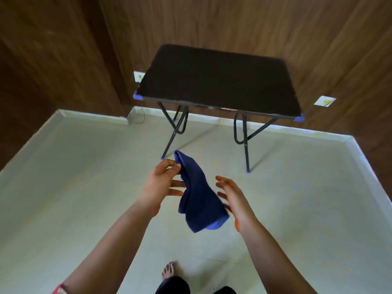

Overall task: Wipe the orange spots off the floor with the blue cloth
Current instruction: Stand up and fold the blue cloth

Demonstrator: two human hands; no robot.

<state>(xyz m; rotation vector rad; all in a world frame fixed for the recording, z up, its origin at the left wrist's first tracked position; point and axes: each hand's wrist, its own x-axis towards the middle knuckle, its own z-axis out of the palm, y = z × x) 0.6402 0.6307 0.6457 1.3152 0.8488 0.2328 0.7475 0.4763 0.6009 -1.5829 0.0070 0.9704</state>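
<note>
Pale floor tiles ran up to dark wood-panelled walls, where a black folding table with blue corner caps stood on thin metal legs. A person stood facing it, one bare foot showing at the bottom edge, both arms stretched forward. The left hand pinched the blue cloth near its upper end between thumb and forefinger, the other fingers reaching toward the fabric's left edge. From that pinch the cloth hung down in the air, well above the floor and between the two hands. The right hand was held just beside its lower right edge, fingers spread and straight, gripping nothing; whether they touched the fabric could not be told.
</note>
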